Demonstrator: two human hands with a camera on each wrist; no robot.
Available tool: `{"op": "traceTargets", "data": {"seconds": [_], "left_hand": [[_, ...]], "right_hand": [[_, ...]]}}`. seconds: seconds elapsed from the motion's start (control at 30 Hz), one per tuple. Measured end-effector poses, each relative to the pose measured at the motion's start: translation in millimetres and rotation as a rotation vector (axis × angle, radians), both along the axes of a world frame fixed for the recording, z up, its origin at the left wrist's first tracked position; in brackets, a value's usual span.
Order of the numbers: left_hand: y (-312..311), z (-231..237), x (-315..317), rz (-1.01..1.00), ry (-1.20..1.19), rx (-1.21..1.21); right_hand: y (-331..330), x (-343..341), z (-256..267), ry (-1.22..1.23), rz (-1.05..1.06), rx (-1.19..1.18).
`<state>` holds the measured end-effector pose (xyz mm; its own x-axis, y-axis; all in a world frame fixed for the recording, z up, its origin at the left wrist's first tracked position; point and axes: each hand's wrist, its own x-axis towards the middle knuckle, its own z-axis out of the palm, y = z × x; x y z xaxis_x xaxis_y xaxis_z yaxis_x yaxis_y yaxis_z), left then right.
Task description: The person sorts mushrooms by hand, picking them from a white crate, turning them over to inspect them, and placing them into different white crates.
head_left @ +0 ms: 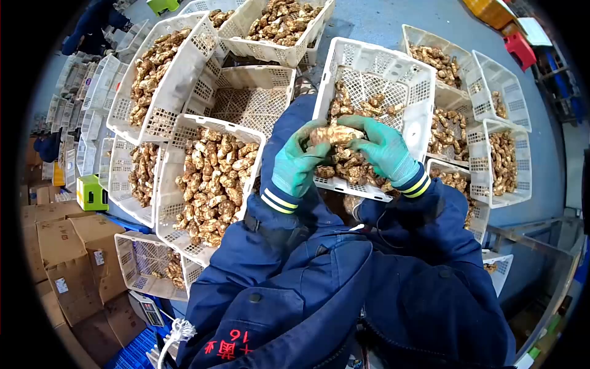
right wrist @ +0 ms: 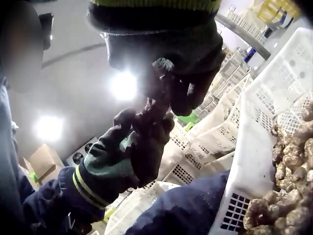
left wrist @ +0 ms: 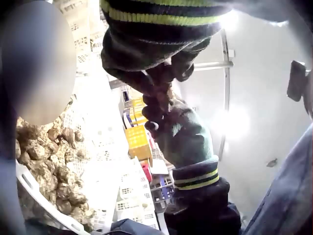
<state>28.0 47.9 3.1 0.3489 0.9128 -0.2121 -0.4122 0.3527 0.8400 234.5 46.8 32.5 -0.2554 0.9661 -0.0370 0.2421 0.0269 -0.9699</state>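
Blue floor crowded with crates around a lump held in two gloved hands

On the blue floor [head_left: 369, 21], white plastic crates stand on both sides of a seated person in a navy jacket [head_left: 295, 277]. Above the near part of the middle crate [head_left: 423, 104] is the lump [head_left: 336, 134], lying roughly crosswise between the hands. It is knobbly and uneven, pale cream with brown patches, and thicker along its middle.

The left hand [head_left: 297, 163], in a green glove, grasps one end, its fingers bent round the lump and the thumb against it. The right hand [head_left: 385, 149], gloved alike, pinches the other end between thumb and fingers. Both wrists come inward from striped cuffs, so the fingertips nearly meet at the lump.

Below the hands, similar brown and cream pieces [head_left: 353, 169] lie heaped in the near part of the middle crate. To its left, another crate [head_left: 166, 212] holds a dense pile of them, and more crates of them stand to the right. Farther left are cardboard boxes [head_left: 74, 258] and a bright green stool [head_left: 91, 192]; a red stool [head_left: 520, 50] stands at the far right.
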Motion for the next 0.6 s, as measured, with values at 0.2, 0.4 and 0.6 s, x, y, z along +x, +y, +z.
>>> {"op": "traceTargets", "data": {"seconds": [0.2, 0.4, 0.6], "left_hand": [[-1.8, -14.1, -3.5, 0.025, -0.343, -0.004], [-4.3, 8.4, 16.6, -0.081, -0.348, -0.007], [-2.1, -7.2, 8.4, -0.144, -0.606, -0.177]], "right_hand": [[-14.3, -0.7, -3.5, 0.595, -0.014, -0.301], [-16.7, -16.0, -4.1, 0.750, -0.041, -0.604], [-19.3, -19.3, 8.2, 0.467, -0.015, -0.619]]}}
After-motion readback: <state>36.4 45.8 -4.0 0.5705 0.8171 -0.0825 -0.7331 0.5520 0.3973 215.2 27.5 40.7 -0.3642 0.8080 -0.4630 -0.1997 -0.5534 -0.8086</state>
